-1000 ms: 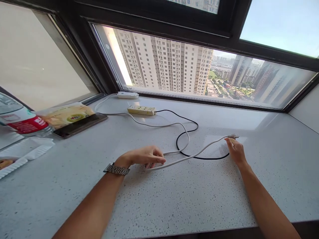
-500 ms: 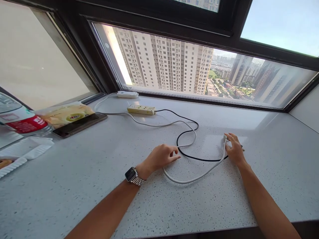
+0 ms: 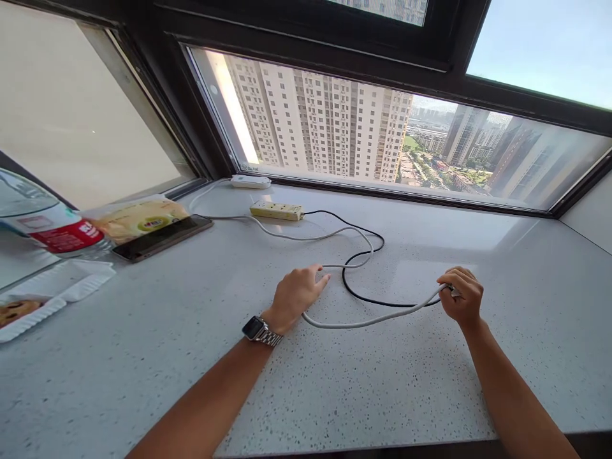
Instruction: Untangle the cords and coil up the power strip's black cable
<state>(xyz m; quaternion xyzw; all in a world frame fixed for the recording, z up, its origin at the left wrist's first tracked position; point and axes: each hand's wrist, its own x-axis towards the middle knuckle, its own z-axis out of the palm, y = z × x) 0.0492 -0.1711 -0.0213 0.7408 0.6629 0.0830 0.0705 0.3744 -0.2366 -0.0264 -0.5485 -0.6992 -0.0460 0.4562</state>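
Observation:
A white cable point(image 3: 363, 324) bends in a loose curve over the speckled countertop, between my two hands. My left hand point(image 3: 296, 292), wearing a metal-banded watch on the wrist, has its fingers curled over one stretch of this cable, and the palm side is hidden. At the other side my right hand point(image 3: 461, 296) is closed around the cable's end; a bit of a pale plug shows between the fingers. A black cable point(image 3: 373, 299) runs from the yellowish power strip point(image 3: 276, 210) and passes out of sight at my right hand, so its end is hidden.
On the left lie a dark phone point(image 3: 162, 238), a yellow soft packet point(image 3: 143, 220), a water bottle point(image 3: 67, 229) and a white plastic tray point(image 3: 71, 287) with cookies. A small white box point(image 3: 250, 182) sits by the window. The countertop's front edge point(image 3: 363, 446) runs along the bottom.
My right hand has closed more tightly round the white cable's end and turned slightly. My left hand has moved up and a little left, and the cable's curve between them is shallower.

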